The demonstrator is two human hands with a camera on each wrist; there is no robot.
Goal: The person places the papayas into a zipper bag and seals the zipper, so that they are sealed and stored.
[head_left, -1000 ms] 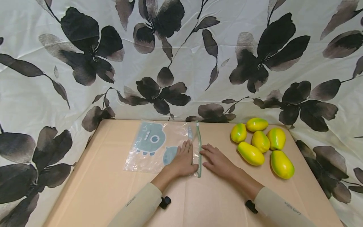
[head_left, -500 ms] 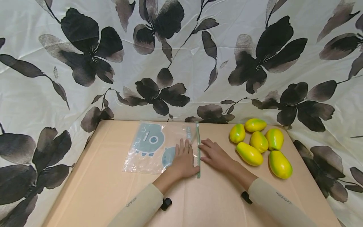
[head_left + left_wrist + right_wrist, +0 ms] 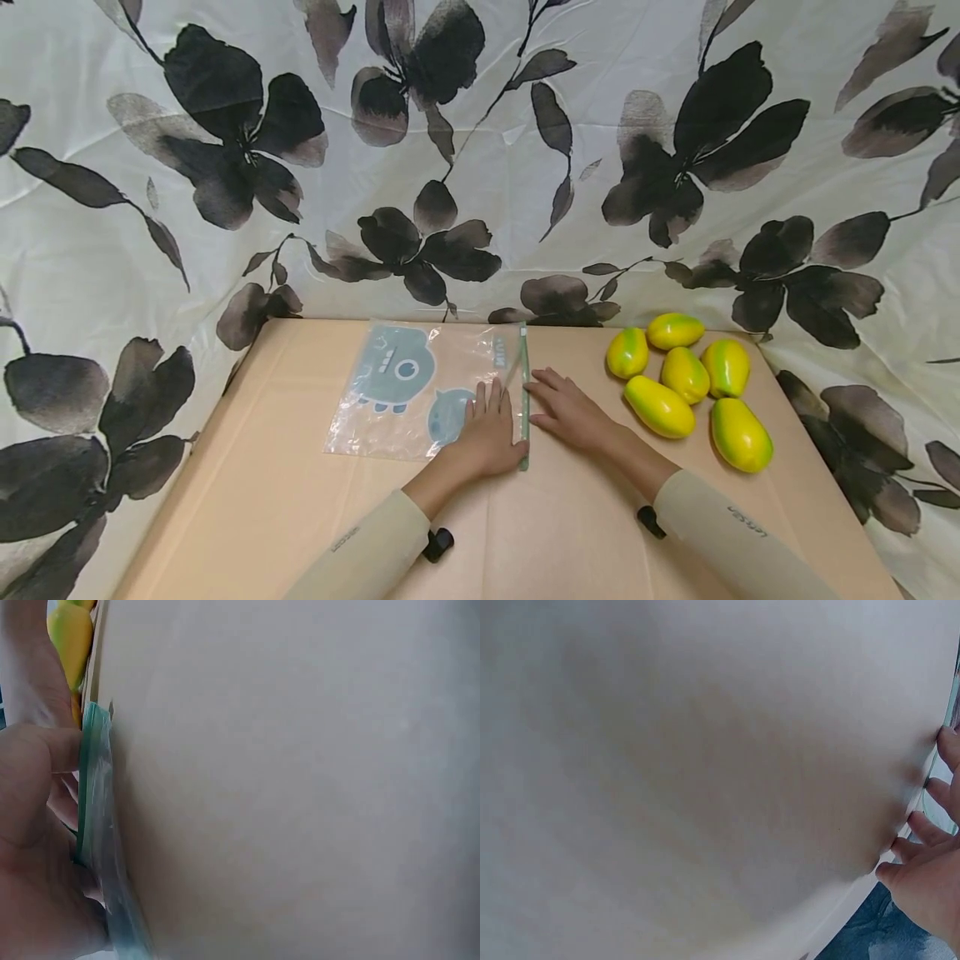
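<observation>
A clear zip bag (image 3: 393, 375) printed with blue-grey cartoon creatures lies flat on the cardboard-coloured table top, its green zip edge (image 3: 524, 354) facing right. My left hand (image 3: 489, 440) rests on the bag beside that edge, fingers spread and pointing away, thumb reaching across the green strip. Just right of the strip, my right hand (image 3: 568, 408) lies low over the table with fingertips right at the zip edge. In the left wrist view the green strip (image 3: 90, 787) runs past the thumb. Relaxed, slightly bent fingers of the right hand (image 3: 928, 862) show in the right wrist view.
Several shiny yellow-green fruits, mango-like in shape, sit grouped at the back right, among them one long fruit (image 3: 660, 407) and one nearest the front (image 3: 741, 435). A floral cloth (image 3: 540, 167) hangs behind the table (image 3: 277, 508) and borders its sides.
My right hand has moved slightly left and away from me, up to the zip edge. The left hand shifted forward a little, then slid back slightly toward me. The fruits stay put.
</observation>
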